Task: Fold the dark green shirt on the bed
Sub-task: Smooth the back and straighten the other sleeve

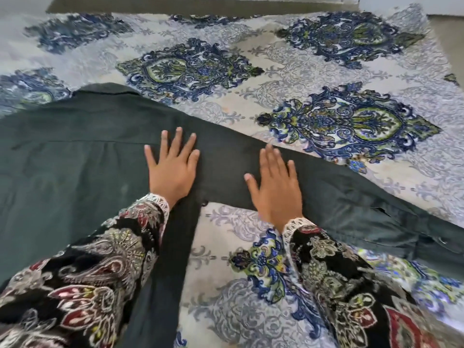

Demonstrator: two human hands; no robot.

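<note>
bedspread (288, 71): white-grey, blue-green paisley medallions | dark strip (200, 6) along its far edge

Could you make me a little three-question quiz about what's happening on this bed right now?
1. True or false: both hands lie flat with straight fingers on the dark green shirt.
2. Which part does the right hand press? A) collar B) outstretched sleeve C) a pocket
3. Fill in: the shirt lies on a patterned ___.

Key:
1. True; the left hand rests near the shoulder.
2. B; the sleeve runs out to the right.
3. Bedspread, blue and green medallions.
</note>
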